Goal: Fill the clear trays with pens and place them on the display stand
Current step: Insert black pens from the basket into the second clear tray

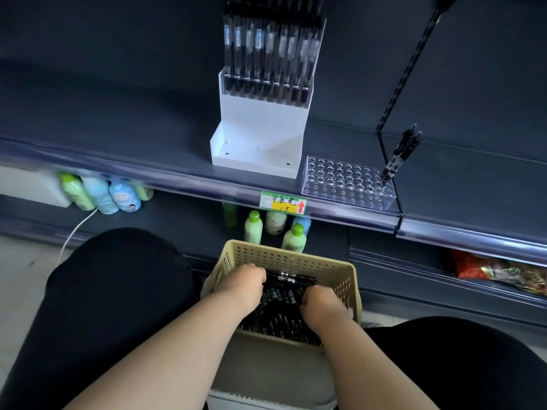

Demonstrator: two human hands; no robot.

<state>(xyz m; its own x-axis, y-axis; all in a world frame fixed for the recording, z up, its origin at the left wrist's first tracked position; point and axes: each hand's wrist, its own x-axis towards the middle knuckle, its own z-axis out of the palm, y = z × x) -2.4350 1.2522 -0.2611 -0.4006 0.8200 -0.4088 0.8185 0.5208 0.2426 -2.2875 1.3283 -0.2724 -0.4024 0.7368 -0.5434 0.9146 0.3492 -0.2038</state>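
Inside one basket [284, 255], two hands [245, 284] [321, 303] among pens [278, 321].

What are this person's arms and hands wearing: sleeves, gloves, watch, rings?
Both forearms are bare to the frame's lower edge: no sleeves show. The left hand and right hand wear no gloves, and neither wrist carries a watch or band. Rings cannot be checked, since the fingers are hidden among the black pens in the beige perforated plastic basket.

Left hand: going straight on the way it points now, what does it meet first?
The loose black pens in the beige basket: the left hand angles forward and down, fingers curled among them. Past the pens, probably the basket's far wall; depth is unclear.
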